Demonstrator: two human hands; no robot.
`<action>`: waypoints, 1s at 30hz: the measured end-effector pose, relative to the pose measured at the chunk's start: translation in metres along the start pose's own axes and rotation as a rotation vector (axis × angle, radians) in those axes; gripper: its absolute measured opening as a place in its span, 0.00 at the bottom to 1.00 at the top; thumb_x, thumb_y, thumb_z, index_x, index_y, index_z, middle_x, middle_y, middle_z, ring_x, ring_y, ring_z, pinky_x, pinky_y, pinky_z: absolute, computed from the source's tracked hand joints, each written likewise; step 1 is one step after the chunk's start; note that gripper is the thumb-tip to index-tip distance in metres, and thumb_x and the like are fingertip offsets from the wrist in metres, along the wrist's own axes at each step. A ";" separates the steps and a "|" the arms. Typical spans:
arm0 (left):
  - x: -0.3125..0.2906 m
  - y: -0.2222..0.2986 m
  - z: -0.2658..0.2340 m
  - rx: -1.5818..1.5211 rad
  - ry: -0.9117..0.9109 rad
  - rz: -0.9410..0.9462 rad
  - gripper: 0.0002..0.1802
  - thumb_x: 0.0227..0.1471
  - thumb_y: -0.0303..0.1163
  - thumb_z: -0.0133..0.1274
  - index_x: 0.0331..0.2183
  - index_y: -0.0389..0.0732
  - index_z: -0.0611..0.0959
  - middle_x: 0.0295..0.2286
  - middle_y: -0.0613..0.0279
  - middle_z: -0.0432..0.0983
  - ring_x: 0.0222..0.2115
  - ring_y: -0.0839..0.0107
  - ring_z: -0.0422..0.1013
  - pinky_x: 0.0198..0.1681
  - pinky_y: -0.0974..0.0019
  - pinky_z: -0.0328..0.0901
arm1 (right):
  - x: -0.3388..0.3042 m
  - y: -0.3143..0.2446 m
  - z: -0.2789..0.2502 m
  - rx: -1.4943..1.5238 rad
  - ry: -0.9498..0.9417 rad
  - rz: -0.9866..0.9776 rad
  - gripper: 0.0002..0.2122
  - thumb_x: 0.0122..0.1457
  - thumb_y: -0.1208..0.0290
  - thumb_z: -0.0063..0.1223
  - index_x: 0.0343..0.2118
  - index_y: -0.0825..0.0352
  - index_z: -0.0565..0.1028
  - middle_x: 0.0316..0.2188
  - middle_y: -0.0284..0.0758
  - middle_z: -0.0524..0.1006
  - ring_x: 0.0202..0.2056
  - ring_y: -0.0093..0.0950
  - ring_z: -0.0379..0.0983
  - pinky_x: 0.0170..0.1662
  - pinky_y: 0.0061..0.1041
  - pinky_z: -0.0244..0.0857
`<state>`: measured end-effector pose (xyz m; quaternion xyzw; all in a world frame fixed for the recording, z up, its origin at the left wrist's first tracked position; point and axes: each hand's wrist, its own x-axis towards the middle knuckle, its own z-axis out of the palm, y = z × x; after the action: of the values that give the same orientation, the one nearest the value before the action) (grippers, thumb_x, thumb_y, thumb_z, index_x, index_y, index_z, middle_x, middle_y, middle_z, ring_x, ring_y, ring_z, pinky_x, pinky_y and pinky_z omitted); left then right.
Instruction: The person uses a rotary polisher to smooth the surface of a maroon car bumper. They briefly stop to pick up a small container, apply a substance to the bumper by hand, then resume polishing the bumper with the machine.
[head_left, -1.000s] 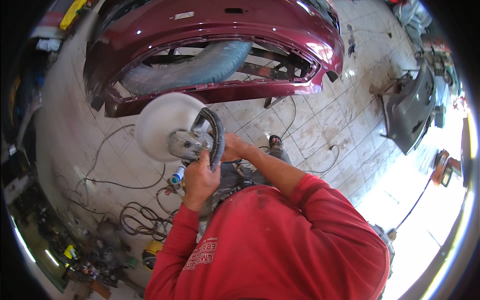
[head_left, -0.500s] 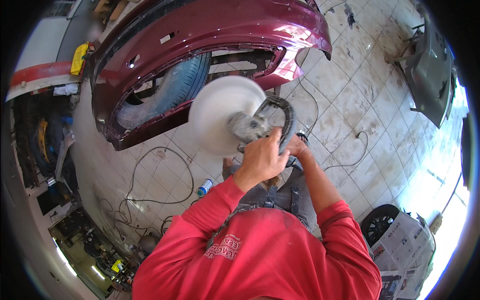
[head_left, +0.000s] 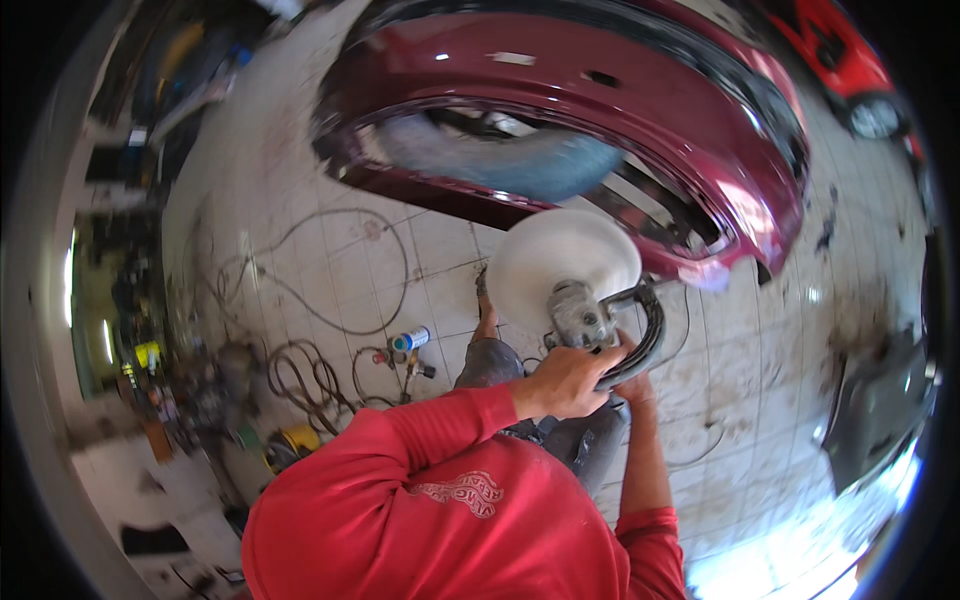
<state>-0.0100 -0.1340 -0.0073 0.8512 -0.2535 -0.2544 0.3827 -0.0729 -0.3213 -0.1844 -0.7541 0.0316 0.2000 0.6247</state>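
Observation:
A polisher (head_left: 578, 312) with a broad white round pad (head_left: 540, 262) is in both my hands, its pad facing away from me and blurred. My left hand (head_left: 566, 384) is closed around the tool near its black loop handle (head_left: 656, 330). Behind it, my right hand (head_left: 634, 386) grips the rear of the same tool, with most of its fingers hidden. Just beyond the pad stands a glossy maroon car bumper (head_left: 440, 70) with a large opening. The pad overlaps its lower edge in the picture; whether they touch I cannot tell.
A bluish-grey tyre (head_left: 500, 165) shows through the bumper's opening. On the tiled floor lie a blue-and-white can (head_left: 410, 340), coiled hoses (head_left: 300, 372) and a thin cable. A dark grey car panel (head_left: 880, 410) stands at right, a red car (head_left: 830, 45) at far right.
My view has turned, so the bumper sits farther right and the red car has come into sight. The polisher, still in both hands, appears farther right and lower.

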 end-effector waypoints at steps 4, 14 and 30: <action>-0.064 -0.053 -0.070 -0.074 0.108 -0.111 0.31 0.48 0.32 0.63 0.56 0.45 0.79 0.29 0.46 0.83 0.30 0.43 0.80 0.33 0.45 0.74 | 0.062 -0.017 0.065 -0.443 -0.328 -0.341 0.44 0.45 0.54 0.78 0.62 0.76 0.71 0.56 0.50 0.78 0.59 0.46 0.73 0.66 0.41 0.62; -0.169 -0.187 -0.259 -0.269 0.316 -0.246 0.31 0.46 0.26 0.60 0.55 0.43 0.81 0.32 0.47 0.84 0.32 0.45 0.82 0.35 0.53 0.75 | 0.206 -0.218 0.237 -0.223 -0.505 -0.027 0.29 0.37 0.58 0.82 0.43 0.66 0.83 0.36 0.43 0.86 0.41 0.39 0.84 0.47 0.38 0.75; -0.162 -0.217 -0.396 -0.576 0.345 -0.171 0.31 0.47 0.26 0.63 0.56 0.31 0.79 0.42 0.56 0.83 0.43 0.71 0.78 0.51 0.65 0.71 | 0.260 -0.349 0.268 -0.470 -0.444 0.115 0.46 0.38 0.40 0.75 0.55 0.73 0.78 0.43 0.54 0.84 0.47 0.51 0.82 0.55 0.45 0.72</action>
<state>0.1696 0.3005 0.0908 0.7569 -0.0305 -0.1991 0.6218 0.1988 0.0631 0.0137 -0.8127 -0.1099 0.3962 0.4129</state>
